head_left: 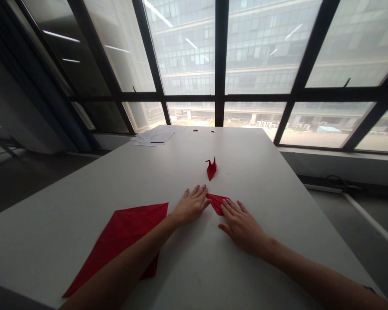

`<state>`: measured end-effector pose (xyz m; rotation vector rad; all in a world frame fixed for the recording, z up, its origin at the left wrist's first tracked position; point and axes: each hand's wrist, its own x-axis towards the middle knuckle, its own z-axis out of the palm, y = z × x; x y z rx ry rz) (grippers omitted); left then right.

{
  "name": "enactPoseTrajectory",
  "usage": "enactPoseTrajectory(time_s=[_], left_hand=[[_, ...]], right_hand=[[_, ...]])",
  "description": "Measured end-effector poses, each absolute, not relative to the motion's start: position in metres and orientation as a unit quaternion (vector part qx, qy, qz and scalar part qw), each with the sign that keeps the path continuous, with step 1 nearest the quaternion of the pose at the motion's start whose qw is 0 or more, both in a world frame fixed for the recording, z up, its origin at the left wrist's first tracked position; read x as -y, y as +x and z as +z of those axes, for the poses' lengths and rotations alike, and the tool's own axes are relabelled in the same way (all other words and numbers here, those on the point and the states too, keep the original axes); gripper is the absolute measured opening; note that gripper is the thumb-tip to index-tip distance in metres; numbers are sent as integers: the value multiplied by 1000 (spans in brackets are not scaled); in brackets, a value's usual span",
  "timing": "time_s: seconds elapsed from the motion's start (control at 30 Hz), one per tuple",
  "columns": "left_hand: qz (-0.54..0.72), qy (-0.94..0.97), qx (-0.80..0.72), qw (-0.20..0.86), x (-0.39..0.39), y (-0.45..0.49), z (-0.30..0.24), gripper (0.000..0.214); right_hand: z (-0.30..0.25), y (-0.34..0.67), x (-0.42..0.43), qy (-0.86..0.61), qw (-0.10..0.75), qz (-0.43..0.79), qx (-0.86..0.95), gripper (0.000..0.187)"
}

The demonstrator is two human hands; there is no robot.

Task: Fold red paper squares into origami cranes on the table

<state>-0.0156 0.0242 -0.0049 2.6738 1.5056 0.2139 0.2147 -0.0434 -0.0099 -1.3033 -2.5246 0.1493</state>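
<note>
A white table (258, 176) stands before tall windows (187, 47). In my head view, the folded paper (215, 201) lies on it between my hands, its long axis running crosswise from my left hand (191, 207) toward my right hand (245, 228). The right is nearer: its fingers lie flat over the paper's right end, clasping nothing. My left rests unclenched by the other tip; whether it touches, I cannot tell. I count one folded paper, one crane (211, 170) beyond, one large sheet (123, 228) leftward, and overlapping pages (157, 137), uncountable.
</note>
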Motion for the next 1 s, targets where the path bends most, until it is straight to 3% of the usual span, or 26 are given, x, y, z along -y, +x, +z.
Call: enactPoseTrajectory(time_s=[0.13,0.23,0.43,0.63,1.0], left_hand=[[104,841,-531,-2,-23,-8,-4,55],[124,890,-439,-5,-16,3,-3,52],[90,937,-338,26,-4,12,-7,51],[110,933,-341,-21,-2,15,-2,40],[138,929,-343,17,-1,17,2,39]], right_hand=[[-10,213,44,-455,153,56,875,61],[-8,212,44,-452,179,80,870,59],[3,227,18,-581,316,160,733,37],[13,252,-2,-625,243,255,697,32],[21,259,-2,-584,248,423,647,22]])
